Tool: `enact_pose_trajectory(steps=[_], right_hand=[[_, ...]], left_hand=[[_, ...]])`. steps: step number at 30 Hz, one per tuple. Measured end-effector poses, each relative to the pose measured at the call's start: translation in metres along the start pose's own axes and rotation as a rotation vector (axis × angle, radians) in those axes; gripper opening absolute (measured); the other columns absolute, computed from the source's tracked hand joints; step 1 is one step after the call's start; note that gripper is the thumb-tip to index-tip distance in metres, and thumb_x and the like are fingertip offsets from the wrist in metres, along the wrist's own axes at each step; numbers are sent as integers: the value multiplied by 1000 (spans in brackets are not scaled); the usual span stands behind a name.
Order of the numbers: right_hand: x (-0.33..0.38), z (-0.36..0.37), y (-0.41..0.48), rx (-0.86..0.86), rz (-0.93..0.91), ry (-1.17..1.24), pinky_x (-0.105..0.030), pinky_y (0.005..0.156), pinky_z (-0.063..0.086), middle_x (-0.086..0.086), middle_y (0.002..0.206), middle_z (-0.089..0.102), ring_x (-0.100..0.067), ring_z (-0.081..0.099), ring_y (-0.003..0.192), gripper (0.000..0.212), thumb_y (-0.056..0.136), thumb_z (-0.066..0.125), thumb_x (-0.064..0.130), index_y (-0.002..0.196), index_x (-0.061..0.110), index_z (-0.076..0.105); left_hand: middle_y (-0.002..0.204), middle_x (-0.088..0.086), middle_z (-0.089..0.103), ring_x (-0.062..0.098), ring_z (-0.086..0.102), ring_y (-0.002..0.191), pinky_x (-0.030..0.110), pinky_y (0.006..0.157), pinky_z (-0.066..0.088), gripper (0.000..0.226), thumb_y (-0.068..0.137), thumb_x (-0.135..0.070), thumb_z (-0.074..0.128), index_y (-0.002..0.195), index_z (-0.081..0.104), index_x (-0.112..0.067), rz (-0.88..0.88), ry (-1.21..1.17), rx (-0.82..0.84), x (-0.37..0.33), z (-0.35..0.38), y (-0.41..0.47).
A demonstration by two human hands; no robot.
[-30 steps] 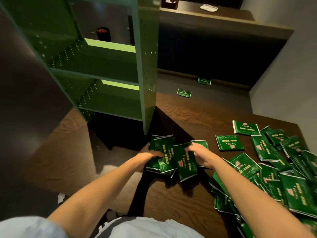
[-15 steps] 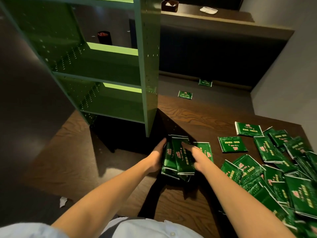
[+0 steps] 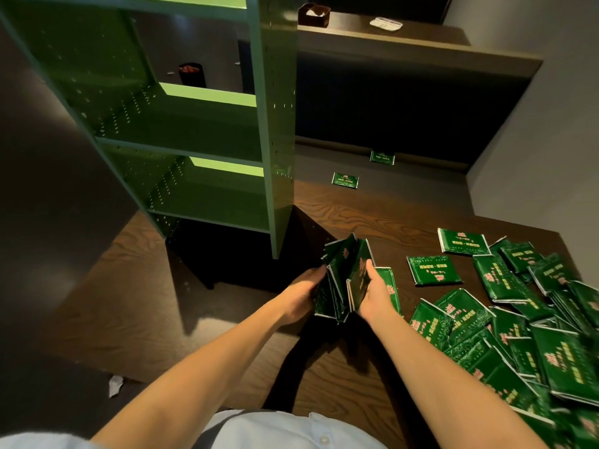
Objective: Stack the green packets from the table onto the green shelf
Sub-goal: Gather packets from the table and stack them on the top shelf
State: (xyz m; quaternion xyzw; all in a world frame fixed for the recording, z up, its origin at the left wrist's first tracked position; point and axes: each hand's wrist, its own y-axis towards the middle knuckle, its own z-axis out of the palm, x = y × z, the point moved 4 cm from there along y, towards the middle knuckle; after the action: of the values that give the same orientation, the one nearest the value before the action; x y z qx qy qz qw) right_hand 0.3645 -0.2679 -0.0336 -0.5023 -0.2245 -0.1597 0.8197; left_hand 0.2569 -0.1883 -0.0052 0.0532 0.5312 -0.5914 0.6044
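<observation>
A bundle of green packets [image 3: 340, 280] stands on edge between both hands, just above the dark wooden table [image 3: 340, 218]. My left hand [image 3: 299, 298] holds its left side and my right hand [image 3: 372, 294] grips its right side, thumb on top. One more packet [image 3: 390, 286] lies flat under my right hand. The green shelf [image 3: 207, 124] rises to the upper left, its near corner post ending close beyond the bundle; its boards hold no packets. Several loose green packets [image 3: 505, 322] are heaped on the table to the right.
Two stray packets [image 3: 345, 180] [image 3: 382, 156] lie at the table's far side by a dark wall unit [image 3: 405, 47]. A dark cup [image 3: 192, 74] shows behind the shelf. A scrap of paper [image 3: 115, 385] lies on the floor at the left.
Both hands have pushed the fanned packets together into one upright bundle and lifted it slightly toward the shelf's corner post.
</observation>
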Motion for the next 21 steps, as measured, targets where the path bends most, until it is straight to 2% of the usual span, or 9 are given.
enact_pose_trajectory(steps=[3, 5, 7, 9, 11, 13, 16, 18, 21], right_hand=[[-6, 2, -3, -10, 32, 6, -44, 91, 47, -12, 114, 64, -29, 61, 102, 55, 93, 46, 51, 131, 11, 54], [-5, 3, -9, -34, 43, 7, -45, 94, 44, -11, 121, 62, -31, 58, 112, 56, 93, 43, 54, 130, 13, 53], [-5, 1, -11, -33, 56, -52, -47, 96, 45, -12, 127, 59, -31, 56, 116, 60, 91, 44, 57, 132, 13, 51], [-5, 0, -9, -1, 52, -134, -48, 89, 50, -10, 131, 57, -29, 59, 111, 69, 86, 52, 56, 143, 19, 37], [-2, -2, -13, 37, 25, -181, -50, 90, 50, -7, 140, 48, -27, 58, 111, 73, 91, 54, 41, 151, 28, 13], [4, -2, -19, 71, -28, -196, -47, 96, 45, -6, 147, 40, -27, 51, 124, 66, 99, 44, 19, 152, 27, 5], [4, -3, -17, 132, -83, -257, -48, 101, 41, -8, 145, 42, -28, 47, 128, 60, 99, 42, 13, 151, 24, 13], [2, 1, -19, 190, -127, -357, -52, 99, 43, -11, 138, 50, -29, 53, 117, 49, 97, 47, 18, 143, 24, 31], [-6, 5, -16, 179, -155, -442, -54, 97, 45, -12, 131, 56, -32, 56, 114, 52, 93, 55, 26, 140, 31, 34]], left_hand=[[146, 8, 43, 26, 42, 135, 39, 108, 35, 61, 99, -53, 18, 144, 34, -17, -39, 86, -52, 1, 2, -3], [151, 5, 35, 25, 33, 140, 32, 109, 31, 62, 99, -52, 14, 149, 23, -17, -37, 147, -42, 5, 2, -4], [146, 7, 42, 24, 39, 136, 28, 100, 36, 64, 96, -52, 34, 148, 26, -15, -18, 185, 23, 4, 5, -9], [128, 3, 57, 23, 52, 121, 32, 92, 44, 89, 66, -70, 64, 137, 43, -21, -20, 114, 68, -2, 3, -15], [120, 2, 58, 24, 52, 115, 39, 90, 43, 107, 45, -80, 67, 133, 46, -23, -54, 85, 116, -8, -3, -16], [119, 2, 58, 27, 47, 120, 44, 98, 37, 112, 32, -77, 77, 127, 49, -24, -108, 117, 186, -8, -11, -17], [117, 5, 61, 28, 51, 118, 46, 98, 39, 93, 46, -59, 85, 125, 53, -21, -169, 40, 247, -9, -19, -19], [114, 3, 62, 20, 58, 107, 33, 88, 47, 64, 82, -35, 69, 137, 45, -14, -180, 173, 209, -9, -14, -22], [111, 2, 63, 16, 60, 103, 29, 92, 47, 32, 92, -6, 55, 124, 54, -15, -149, 325, 185, -2, -9, -19]])
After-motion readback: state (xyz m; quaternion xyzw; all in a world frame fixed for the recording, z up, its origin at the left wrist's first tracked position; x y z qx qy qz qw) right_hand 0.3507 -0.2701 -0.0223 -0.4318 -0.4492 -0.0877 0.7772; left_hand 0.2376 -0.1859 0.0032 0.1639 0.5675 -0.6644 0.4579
